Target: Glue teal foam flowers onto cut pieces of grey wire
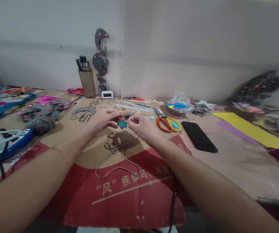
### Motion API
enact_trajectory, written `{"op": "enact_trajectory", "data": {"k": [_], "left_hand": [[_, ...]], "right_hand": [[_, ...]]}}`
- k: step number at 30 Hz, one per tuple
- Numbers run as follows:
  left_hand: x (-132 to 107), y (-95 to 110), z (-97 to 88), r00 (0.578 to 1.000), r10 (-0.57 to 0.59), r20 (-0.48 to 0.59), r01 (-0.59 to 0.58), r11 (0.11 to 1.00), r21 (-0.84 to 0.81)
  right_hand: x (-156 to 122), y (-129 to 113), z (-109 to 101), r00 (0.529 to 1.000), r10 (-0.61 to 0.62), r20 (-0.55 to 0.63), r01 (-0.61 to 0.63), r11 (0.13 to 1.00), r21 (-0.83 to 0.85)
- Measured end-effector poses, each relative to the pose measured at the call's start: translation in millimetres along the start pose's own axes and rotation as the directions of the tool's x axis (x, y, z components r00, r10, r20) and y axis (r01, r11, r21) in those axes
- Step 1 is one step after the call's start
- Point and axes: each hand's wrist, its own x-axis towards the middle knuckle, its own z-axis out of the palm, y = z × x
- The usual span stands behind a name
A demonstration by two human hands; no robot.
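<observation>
Both my hands meet over the middle of a brown and red cardboard sheet (pixel 86 194). My left hand (pixel 104 119) is closed in a pinch on a small teal star-shaped piece (pixel 122 124). My right hand (pixel 140 125) is closed beside the star, fingers pressed together, pinching something thin that I cannot make out. A grey string (pixel 120 163) trails from under my hands and loops across the cardboard toward me.
Orange and yellow scissors (pixel 167 123) and a black phone (pixel 199 136) lie right of my hands. A bottle (pixel 87 77) and grey felt hangings (pixel 100 58) stand by the wall. Grey yarn and felt pieces (pixel 41 118) lie left; yellow sheet (pixel 251 131) right.
</observation>
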Motion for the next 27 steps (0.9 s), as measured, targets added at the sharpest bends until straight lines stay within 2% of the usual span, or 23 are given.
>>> {"op": "enact_trajectory", "data": {"k": [2, 5, 7, 10, 13, 17, 20, 22, 27], "left_hand": [[0, 0, 0.1, 0.997, 0.070, -0.024, -0.066, 0.990, 0.128], [-3, 3, 2.0, 0.986, 0.168, -0.005, -0.156, 0.924, 0.348], [-6, 5, 4.6, 0.979, 0.201, 0.007, -0.187, 0.894, 0.407], [-7, 5, 8.8, 0.986, 0.169, -0.011, -0.156, 0.932, 0.328], [-6, 3, 11.7, 0.997, 0.069, -0.043, -0.062, 0.988, 0.139], [-3, -1, 11.5, 0.995, -0.007, -0.096, 0.005, 1.000, -0.017], [-2, -1, 9.3, 0.988, -0.001, -0.155, 0.002, 1.000, 0.004], [-3, 1, 8.1, 0.989, 0.018, -0.146, -0.011, 0.999, 0.048], [-9, 9, 7.8, 0.999, 0.021, 0.024, -0.025, 0.983, 0.183]], "right_hand": [[1, 1, 0, 1.000, 0.009, 0.001, -0.009, 1.000, -0.008], [1, 2, 0, 1.000, 0.027, 0.004, -0.027, 1.000, 0.003], [0, 2, 0, 1.000, 0.029, 0.008, -0.029, 1.000, 0.007], [-1, 1, 1, 1.000, 0.006, 0.003, -0.006, 1.000, -0.007], [-3, -2, 2, 1.000, -0.002, 0.002, 0.002, 1.000, -0.004], [-4, -3, 2, 1.000, 0.006, -0.002, -0.006, 1.000, 0.004], [-3, -2, 1, 1.000, 0.016, -0.005, -0.016, 1.000, -0.018], [-1, 0, 0, 1.000, 0.009, -0.005, -0.009, 0.999, -0.032], [2, 4, -2, 1.000, -0.012, -0.006, 0.012, 1.000, -0.025]]}}
